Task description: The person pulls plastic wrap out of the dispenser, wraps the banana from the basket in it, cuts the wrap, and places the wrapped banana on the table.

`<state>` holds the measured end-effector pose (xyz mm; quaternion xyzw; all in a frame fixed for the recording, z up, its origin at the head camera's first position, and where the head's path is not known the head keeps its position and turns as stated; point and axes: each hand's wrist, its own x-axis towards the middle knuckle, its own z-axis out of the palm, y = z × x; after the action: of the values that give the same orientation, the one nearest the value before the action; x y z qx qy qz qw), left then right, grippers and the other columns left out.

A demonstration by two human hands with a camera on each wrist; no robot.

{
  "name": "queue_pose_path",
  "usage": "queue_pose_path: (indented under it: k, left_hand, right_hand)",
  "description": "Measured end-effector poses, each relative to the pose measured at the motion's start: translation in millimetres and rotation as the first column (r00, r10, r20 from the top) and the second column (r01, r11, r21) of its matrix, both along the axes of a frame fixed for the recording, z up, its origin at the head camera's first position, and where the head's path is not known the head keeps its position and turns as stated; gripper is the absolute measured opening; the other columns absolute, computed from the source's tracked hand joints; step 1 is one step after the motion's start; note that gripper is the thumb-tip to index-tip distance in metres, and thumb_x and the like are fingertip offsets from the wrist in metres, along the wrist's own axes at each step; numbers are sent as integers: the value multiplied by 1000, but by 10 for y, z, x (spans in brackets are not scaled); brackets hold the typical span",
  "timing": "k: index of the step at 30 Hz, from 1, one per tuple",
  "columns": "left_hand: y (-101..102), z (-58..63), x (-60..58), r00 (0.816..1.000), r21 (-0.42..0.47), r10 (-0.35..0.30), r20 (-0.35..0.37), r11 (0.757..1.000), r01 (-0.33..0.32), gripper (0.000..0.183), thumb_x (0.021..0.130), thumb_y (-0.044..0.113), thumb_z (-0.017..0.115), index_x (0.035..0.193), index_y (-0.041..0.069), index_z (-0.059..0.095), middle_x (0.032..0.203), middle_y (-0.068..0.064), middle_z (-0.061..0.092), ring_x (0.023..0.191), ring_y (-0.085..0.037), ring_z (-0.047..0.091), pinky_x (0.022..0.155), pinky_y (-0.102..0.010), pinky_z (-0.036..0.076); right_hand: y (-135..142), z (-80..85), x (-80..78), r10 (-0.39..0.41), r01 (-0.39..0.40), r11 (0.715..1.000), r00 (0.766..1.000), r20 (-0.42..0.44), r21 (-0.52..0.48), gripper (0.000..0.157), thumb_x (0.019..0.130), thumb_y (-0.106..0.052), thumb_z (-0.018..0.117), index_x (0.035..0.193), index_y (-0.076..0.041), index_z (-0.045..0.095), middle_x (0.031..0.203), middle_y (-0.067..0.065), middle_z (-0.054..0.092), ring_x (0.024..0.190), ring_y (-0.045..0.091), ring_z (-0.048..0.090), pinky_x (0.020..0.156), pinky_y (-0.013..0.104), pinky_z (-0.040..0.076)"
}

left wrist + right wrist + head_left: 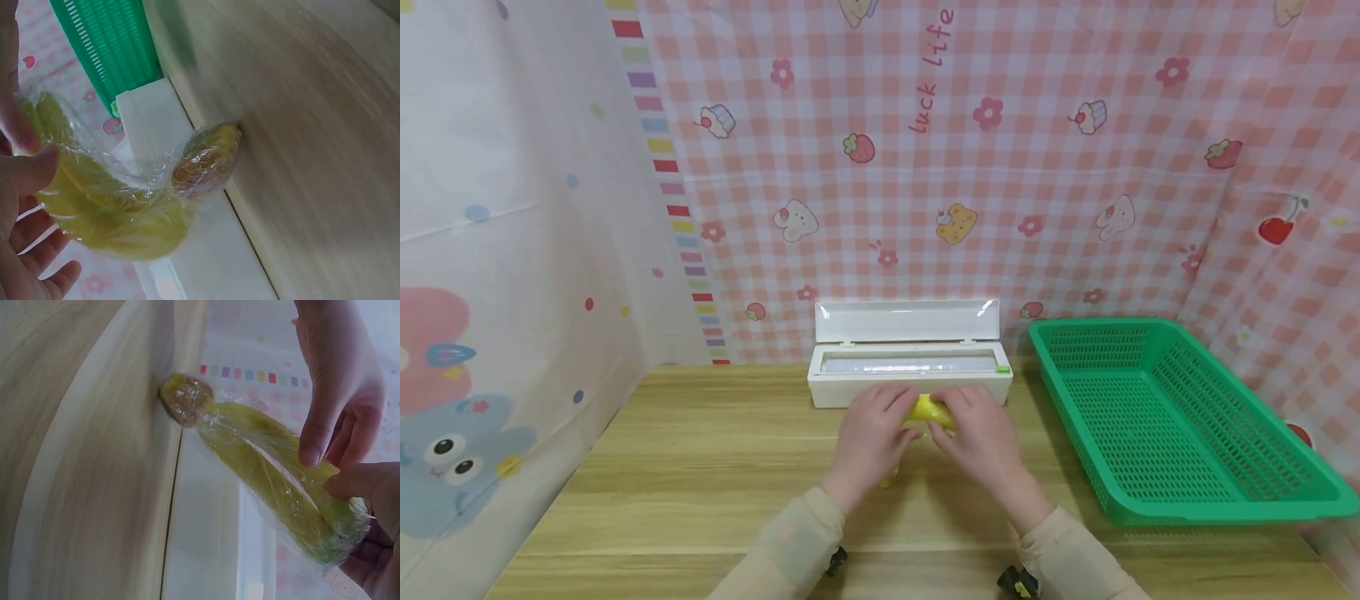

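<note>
A few yellow bananas with greenish tips are wrapped together in clear cling film. My left hand holds them from the left with its thumb on the film. From the right, my right hand grips the greenish end, thumb on one side and fingers round the other. Both hands are close together, raised above the table. At the bunch's lower end, a brownish-yellow lump is covered by the same film, close over the wood.
Behind the hands, a white cling film dispenser stands with its lid raised and a roll inside. To the right is a green plastic basket on the wooden table. A patterned cloth hangs at the back.
</note>
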<state>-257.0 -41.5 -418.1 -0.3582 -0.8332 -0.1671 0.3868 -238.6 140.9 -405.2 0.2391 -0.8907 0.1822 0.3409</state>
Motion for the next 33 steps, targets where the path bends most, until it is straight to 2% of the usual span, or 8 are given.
queue_pose_path:
  k: [8,15,18,21,24,27,30,33]
  left_hand:
    - [63,-40,5,998,32,21,-54,999,-20,48,72,14,89,113,2,69,109,-10,70,100,-25,66,89,-38,56]
    - [71,-57,1,997,74,27,-78,997,-22,38,75,5,85,110,4,70,104,-8,71,94,-22,67,83,-32,57]
    - [51,-71,-12,997,89,30,-67,996,-24,34,77,6,83,109,6,70,102,-7,71,92,-22,68,81,-30,58]
    - [25,-94,-29,999,124,32,-26,992,-29,33,78,7,83,107,7,69,99,-7,72,89,-22,68,77,-31,59]
    - [2,-106,-36,999,166,27,38,986,-33,32,79,9,83,107,8,68,99,-6,72,89,-23,69,75,-33,59]
    - [-13,-114,-40,994,197,20,107,980,-40,34,79,11,83,109,6,67,102,-8,72,93,-24,69,80,-36,59]
    - [-24,-122,-48,982,236,2,190,971,-47,35,79,10,83,111,4,67,105,-9,72,95,-25,69,84,-38,58]
    - [-35,-135,-64,954,287,-37,297,957,-53,35,80,6,81,111,4,67,106,-10,72,95,-25,69,84,-38,58]
  right_hand:
    - [-54,-10,13,17,-19,1000,991,-130,-18,38,67,-10,89,97,-5,66,91,8,70,83,24,61,65,34,55]
    - [-80,-6,32,54,-58,998,988,-145,-23,36,71,-10,87,99,-6,64,92,7,69,85,23,60,69,34,55]
    - [-61,2,32,107,-111,994,983,-147,-23,40,71,-12,88,103,-5,64,96,7,68,89,24,60,72,35,55]
    - [-18,17,22,198,-205,978,969,-148,-37,48,70,-14,90,109,-4,64,102,7,67,94,24,60,77,36,55]
    - [31,45,6,292,-304,951,942,-163,-51,57,68,-16,90,117,-3,62,110,8,66,101,25,60,87,39,53]
    - [78,78,-4,362,-377,925,915,-176,-56,63,68,-20,90,122,-2,61,117,9,65,109,27,59,97,40,48]
    - [119,109,-6,406,-422,905,895,-184,-55,65,68,-21,89,124,-1,61,120,10,64,112,29,58,101,40,45]
    - [157,121,-15,418,-434,900,888,-191,-49,66,68,-21,89,124,-1,61,121,11,64,113,30,57,103,40,44]
